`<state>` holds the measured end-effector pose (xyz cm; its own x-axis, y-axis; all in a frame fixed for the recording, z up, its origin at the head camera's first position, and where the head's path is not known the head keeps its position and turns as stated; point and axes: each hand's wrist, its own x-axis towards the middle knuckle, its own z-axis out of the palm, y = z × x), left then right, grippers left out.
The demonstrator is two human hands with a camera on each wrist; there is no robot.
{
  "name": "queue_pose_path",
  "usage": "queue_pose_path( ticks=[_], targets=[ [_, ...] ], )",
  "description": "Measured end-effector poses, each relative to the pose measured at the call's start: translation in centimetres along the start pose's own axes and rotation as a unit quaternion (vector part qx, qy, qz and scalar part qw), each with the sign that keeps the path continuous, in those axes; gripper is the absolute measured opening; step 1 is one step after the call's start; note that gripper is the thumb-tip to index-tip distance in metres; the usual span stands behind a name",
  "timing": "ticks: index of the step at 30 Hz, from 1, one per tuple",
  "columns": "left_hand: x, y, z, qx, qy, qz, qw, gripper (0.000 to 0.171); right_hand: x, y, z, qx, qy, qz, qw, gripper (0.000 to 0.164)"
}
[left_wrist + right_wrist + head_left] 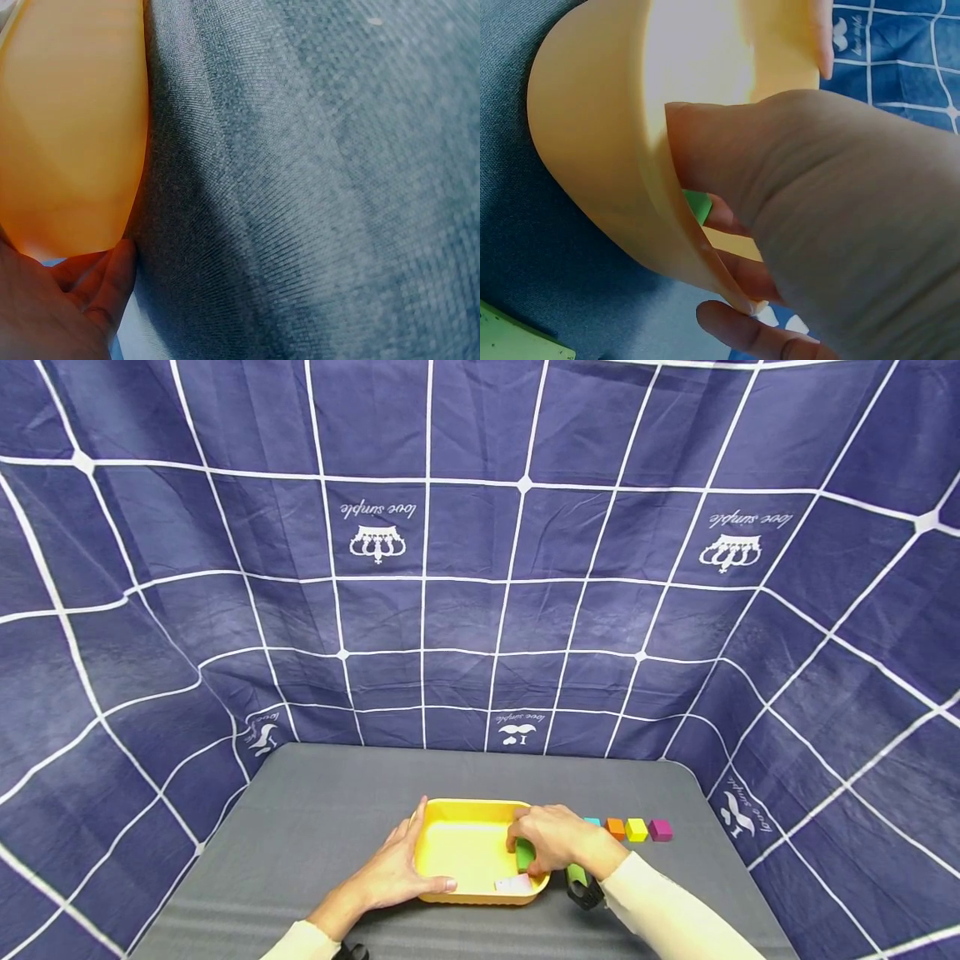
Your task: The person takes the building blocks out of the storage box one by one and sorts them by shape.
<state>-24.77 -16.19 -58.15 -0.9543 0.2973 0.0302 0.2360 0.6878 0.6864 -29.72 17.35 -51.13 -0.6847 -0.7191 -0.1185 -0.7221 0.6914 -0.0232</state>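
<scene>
A yellow plastic tray (465, 852) rests on the grey cloth. My left hand (397, 864) holds its left end, thumb at the front rim and fingers along the side wall; in the left wrist view the fingers (112, 289) meet the tray's outer wall (75, 135). Inside the right end, my right hand (555, 839) grips a green block (525, 855) between thumb and fingers. The right wrist view shows only a sliver of the green block (699, 204) past the tray wall. A pale pink and white block (513, 883) lies in the tray's front right corner.
Right of the tray stands a row of small blocks: blue (592, 821), orange (616, 828), yellow (636, 830) and purple (661, 830). A green and black object (581, 885) lies partly under my right forearm. Blue gridded cloth (480, 610) hangs behind and at both sides.
</scene>
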Motion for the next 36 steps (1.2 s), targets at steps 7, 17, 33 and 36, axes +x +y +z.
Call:
queue_pose_path(
  ticks=[7, 17, 33, 36],
  targets=[
    [0.2, -0.1, 0.1, 0.011, 0.000, 0.001, 0.9999, 0.156, -0.7, 0.2, -0.4, 0.022, 0.015, -0.001, 1.000, 0.048],
    [0.1, -0.1, 0.1, 0.006, -0.002, -0.002, 1.0000, 0.157, -1.3, 0.4, -0.3, 0.046, 0.041, 0.003, 0.998, 0.052],
    [0.1, 0.1, 0.0, 0.010, 0.000, -0.002, 0.9999, 0.156, -2.2, 1.1, 0.1, 0.093, 0.103, -0.042, 0.989, 0.051],
    [0.2, 0.1, 0.0, 0.011, -0.001, -0.002, 0.9999, 0.157, -2.3, 1.2, 0.2, 0.100, 0.113, -0.047, 0.987, 0.050]
  ],
)
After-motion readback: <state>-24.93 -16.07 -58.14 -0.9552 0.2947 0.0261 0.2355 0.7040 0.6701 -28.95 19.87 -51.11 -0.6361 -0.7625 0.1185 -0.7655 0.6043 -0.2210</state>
